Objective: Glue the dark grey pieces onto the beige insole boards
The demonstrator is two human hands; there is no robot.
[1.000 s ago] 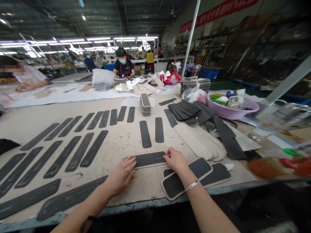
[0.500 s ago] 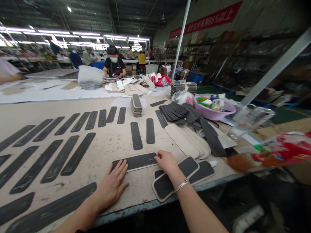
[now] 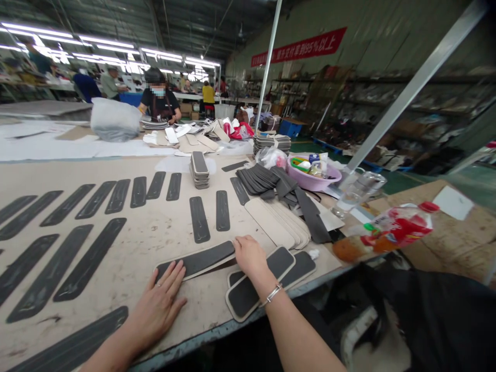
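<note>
The broad beige-covered worktable (image 3: 155,227) runs beneath and beyond both hands. Long dark-grey rounded strips with glossy streaks (image 3: 91,261) lie in rows ahead and to the left of the left hand. Beyond the right hand are a fan of beige round-cornered panels (image 3: 271,219) and, farther off, a heap of loose dark-grey pieces (image 3: 256,181). Overlapping beige-edged dark panels (image 3: 246,299) lie beneath and beside the right wrist.

Between the hands is a long dark-grey panel with a beige border (image 3: 205,258). The left hand (image 3: 157,310) is open, its fingers flat on the near-left end; the right hand (image 3: 251,256) pinches the other end, which looks slightly raised. The step seems to be lining up or checking its edges. The next move calls for steady left fingers and a light, even right pinch.
</note>
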